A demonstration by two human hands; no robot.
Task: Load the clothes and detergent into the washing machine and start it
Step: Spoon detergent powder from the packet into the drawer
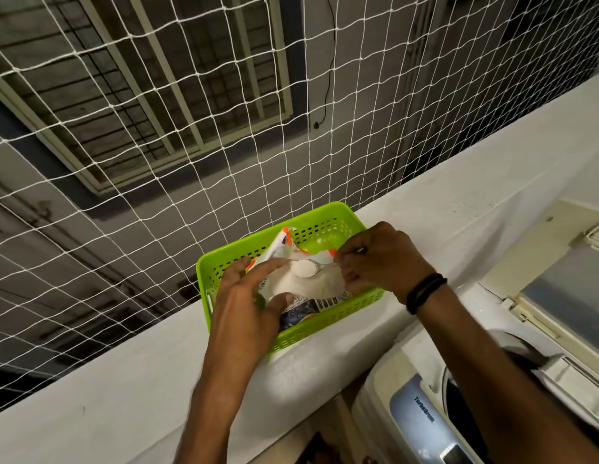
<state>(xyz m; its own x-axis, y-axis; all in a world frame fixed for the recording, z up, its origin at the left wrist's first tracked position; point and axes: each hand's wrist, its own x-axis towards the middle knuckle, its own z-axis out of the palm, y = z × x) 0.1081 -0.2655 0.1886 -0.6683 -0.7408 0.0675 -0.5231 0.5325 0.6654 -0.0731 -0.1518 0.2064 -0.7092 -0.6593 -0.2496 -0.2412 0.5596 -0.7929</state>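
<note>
Your two forearms reach up from the bottom edge toward a lime-green perforated basket [328,324] that sits on the pale ledge [459,209] in front of the white netting [157,145]. Your left hand [248,306] is spread wide over the near side of the detergent packet [298,283], thumb and fingers pressing the plastic apart so the mouth stays open; the grip is loose and broad, holding the packet's edge rather than closing around it. Your right hand [382,259], with black bands [423,293] at the wrist, is pinched tight on the handle of a small spoon [310,267], whose bowl lies just left of that grip, heaped with white powder and resting inside the packet's opening. The packet itself lies in the basket, between your two hands, its printed side facing you below the left thumb. Below and to the right of your right grip stands the top-loading washing machine [422,420], its lid [566,289] raised and the dark drum opening visible beside your right forearm.
</note>
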